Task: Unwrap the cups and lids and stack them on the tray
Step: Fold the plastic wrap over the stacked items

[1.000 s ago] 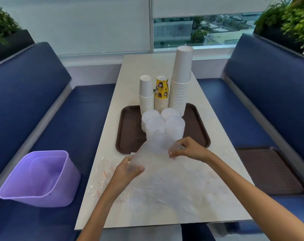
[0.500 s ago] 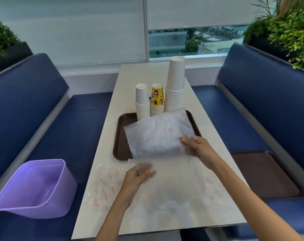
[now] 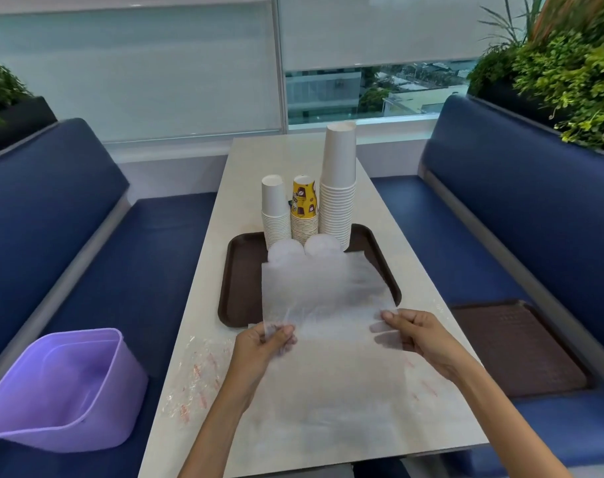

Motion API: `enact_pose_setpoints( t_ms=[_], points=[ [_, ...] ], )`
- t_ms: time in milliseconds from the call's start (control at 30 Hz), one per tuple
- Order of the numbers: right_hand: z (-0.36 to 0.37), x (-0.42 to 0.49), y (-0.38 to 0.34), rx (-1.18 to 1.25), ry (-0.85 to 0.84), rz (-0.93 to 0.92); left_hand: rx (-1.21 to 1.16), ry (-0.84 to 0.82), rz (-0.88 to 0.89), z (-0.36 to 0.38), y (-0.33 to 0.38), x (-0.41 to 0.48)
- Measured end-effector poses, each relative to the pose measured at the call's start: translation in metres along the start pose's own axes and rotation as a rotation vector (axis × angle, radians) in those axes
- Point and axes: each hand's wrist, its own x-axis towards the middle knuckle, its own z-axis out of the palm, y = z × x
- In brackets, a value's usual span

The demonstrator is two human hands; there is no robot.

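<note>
Left hand (image 3: 262,343) and right hand (image 3: 414,334) each pinched the translucent wrapper (image 3: 324,298), stretched flat over the tray (image 3: 238,281), probably for discarding.

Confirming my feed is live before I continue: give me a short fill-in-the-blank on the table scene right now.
1. The tray holds ____ stacks of paper cups.
2. The tallest cup stack is ____.
3. The bin on the bench is ____.
4. The wrapper is pinched by ____ hands, the left hand and right hand.
Missing words: three; white; purple; two.
</note>
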Motion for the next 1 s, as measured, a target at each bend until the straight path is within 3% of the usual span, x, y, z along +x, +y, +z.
enact_pose_setpoints(
  t_ms=[367,500,567,733,1000],
  points=[
    [0.014,-0.007,-0.035,-0.035,0.081,-0.345,0.086,0.073,0.208,-0.016,0.048,-0.001],
    [0.021,-0.002,-0.045,-0.221,0.263,-0.572,0.031,0.109,0.26,-0.013,0.053,0.005],
    [0.024,-0.002,-0.054,-0.285,0.255,-0.621,0.01,0.083,0.273,-0.012,0.057,0.008],
    [0.024,0.004,-0.066,-0.09,0.18,-0.595,-0.13,-0.078,0.255,-0.008,0.072,0.015],
    [0.026,0.021,-0.076,0.002,0.24,-0.442,-0.06,0.149,0.279,0.01,0.08,0.04]
  ],
)
